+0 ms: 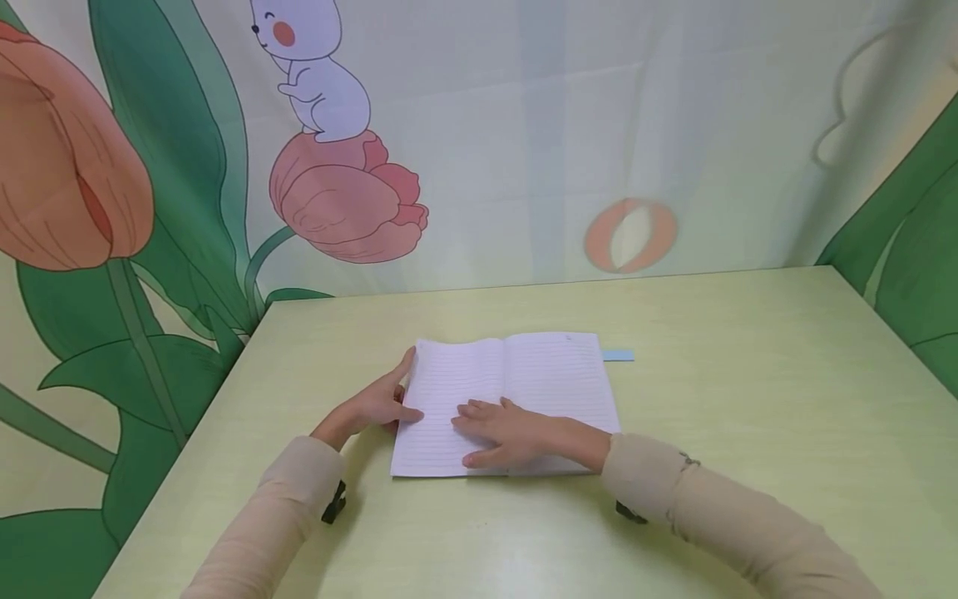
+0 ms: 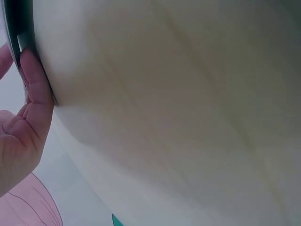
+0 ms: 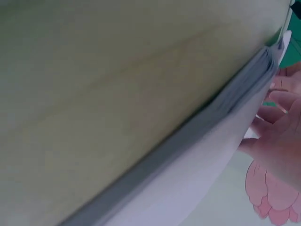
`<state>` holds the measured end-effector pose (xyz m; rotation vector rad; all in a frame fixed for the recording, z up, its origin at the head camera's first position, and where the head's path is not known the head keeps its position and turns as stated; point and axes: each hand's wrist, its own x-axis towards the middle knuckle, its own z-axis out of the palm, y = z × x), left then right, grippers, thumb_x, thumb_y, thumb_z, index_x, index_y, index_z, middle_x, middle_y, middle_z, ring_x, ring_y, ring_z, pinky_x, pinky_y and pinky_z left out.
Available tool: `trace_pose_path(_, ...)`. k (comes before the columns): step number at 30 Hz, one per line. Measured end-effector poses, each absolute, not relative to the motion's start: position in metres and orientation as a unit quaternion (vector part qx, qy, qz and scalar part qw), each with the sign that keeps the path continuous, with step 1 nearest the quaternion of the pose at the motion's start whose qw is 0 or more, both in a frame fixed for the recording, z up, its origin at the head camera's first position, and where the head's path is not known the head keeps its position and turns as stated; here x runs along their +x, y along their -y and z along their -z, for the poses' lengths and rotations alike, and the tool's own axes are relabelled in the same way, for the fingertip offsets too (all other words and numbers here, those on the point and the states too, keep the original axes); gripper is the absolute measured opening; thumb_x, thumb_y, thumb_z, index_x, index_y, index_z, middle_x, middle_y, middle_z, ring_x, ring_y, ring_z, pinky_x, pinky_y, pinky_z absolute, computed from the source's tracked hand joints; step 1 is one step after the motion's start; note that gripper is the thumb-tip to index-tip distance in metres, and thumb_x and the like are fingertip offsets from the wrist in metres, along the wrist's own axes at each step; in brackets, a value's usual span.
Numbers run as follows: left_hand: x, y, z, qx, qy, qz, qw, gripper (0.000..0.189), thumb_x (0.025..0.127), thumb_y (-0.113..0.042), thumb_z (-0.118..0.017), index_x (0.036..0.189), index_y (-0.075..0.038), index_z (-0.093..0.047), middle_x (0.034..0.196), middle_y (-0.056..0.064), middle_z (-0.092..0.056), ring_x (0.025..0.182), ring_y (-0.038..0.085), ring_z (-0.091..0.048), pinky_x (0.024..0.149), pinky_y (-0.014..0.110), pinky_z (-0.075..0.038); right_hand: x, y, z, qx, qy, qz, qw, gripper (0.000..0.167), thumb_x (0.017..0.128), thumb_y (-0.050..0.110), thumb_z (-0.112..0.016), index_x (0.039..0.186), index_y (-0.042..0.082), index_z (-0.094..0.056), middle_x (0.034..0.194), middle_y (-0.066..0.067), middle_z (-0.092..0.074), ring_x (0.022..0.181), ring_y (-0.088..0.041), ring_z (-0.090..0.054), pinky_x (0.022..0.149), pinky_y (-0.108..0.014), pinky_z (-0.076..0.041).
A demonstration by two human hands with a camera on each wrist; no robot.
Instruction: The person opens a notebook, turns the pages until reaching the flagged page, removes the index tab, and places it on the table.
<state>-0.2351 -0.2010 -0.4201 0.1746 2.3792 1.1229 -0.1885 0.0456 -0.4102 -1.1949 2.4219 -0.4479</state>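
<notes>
Notebook (image 1: 557,374) lies unfolded — left fingers (image 1: 409,413) pinch its left edge, right fingers (image 1: 473,425) rest outspread on it.

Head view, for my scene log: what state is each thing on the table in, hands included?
Notebook: open, lined pages facing up.
Blue strip: beside the notebook's right edge; attachment unclear.
Left hand: gripping the notebook's left edge, thumb on the page.
Right hand: laid across the pages, fingers extended.
</notes>
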Motion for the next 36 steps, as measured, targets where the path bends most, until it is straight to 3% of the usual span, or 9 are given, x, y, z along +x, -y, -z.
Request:
trace_pose_path(4,-0.235,0.198,0.417,0.067,-0.88,-0.4,0.248,0.099,0.08,-0.003,-0.068,0.147,-0.025,0.001,0.079,0.017,-0.052,0.062,0.021,-0.054,0.053,0.031,-0.047,-0.193,-0.06,0.408,-0.442,-0.864,0.15,0.19,0.068,0.088,0.039,-0.057,0.142,0.007,-0.031,0.148,-0.013,-0.02,0.137,-0.027,-0.01,0.107,-0.047,-0.013)
trace_pose_path(8,-0.234,0.196,0.414,0.07,-0.879,-0.401,0.25,0.097,0.08,-0.002,-0.068,0.148,-0.025,-0.002,0.08,0.017,-0.052,0.067,0.021,-0.054,0.056,0.031,-0.047,-0.2,-0.085,0.408,-0.443,-0.871,0.099,0.187,0.083,0.079,0.047,-0.065,0.143,0.009,-0.028,0.15,-0.011,-0.015,0.137,-0.028,-0.005,0.105,-0.055,-0.01)
trace_pose_path(21,-0.233,0.197,0.413,0.067,-0.872,-0.408,0.262,0.091,0.082,-0.002,-0.066,0.148,-0.02,-0.006,0.086,0.018,-0.053,0.072,0.021,-0.056,0.059,0.032,-0.049,-0.214,-0.169,0.399,-0.4,-0.886,0.058,0.226,0.104,0.066,0.055,-0.072,0.146,0.011,-0.021,0.151,-0.014,-0.007,0.136,-0.036,0.0,0.097,-0.067,-0.002)
trace_pose_path(36,-0.233,0.199,0.414,0.061,-0.883,-0.387,0.26,0.082,0.082,-0.006,-0.066,0.147,-0.011,-0.016,0.081,0.014,-0.047,0.063,0.019,-0.049,0.056,0.028,-0.046,-0.215,-0.189,0.406,-0.394,-0.891,0.089,0.208,0.104,0.065,0.055,-0.072,0.144,0.008,-0.024,0.149,-0.016,-0.011,0.134,-0.04,-0.002,0.095,-0.068,-0.003)
